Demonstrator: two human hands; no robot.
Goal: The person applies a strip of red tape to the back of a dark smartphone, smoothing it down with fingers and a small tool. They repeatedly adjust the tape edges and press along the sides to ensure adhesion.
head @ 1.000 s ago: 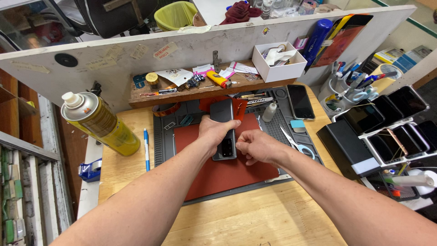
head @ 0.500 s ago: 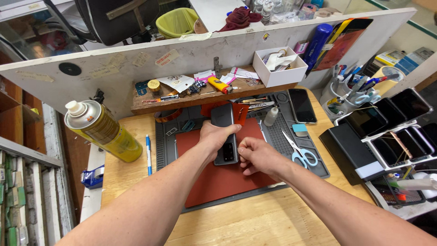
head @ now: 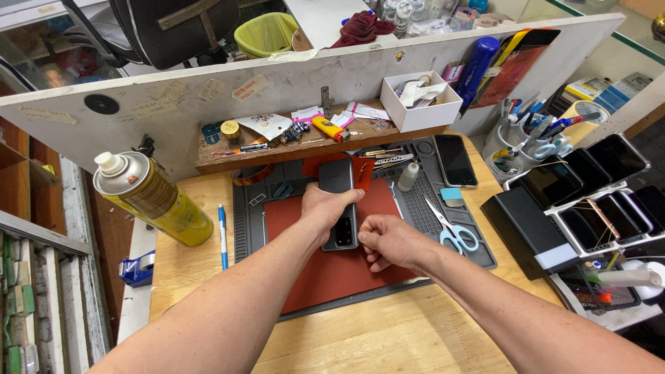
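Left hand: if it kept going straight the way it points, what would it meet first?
The left hand lies on the dark phone and points away from the person. Straight on, it would probably meet the orange item beyond the phone's far end, then the wooden shelf; depth is unclear.

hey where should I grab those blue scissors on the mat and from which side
Take the scissors by the blue handle loops, probably coming from the near right. They lie flat on the grey mat, loops toward the mat's near right corner, blades pointing up-left toward the phone. That side looks open; the right hand is nearest.
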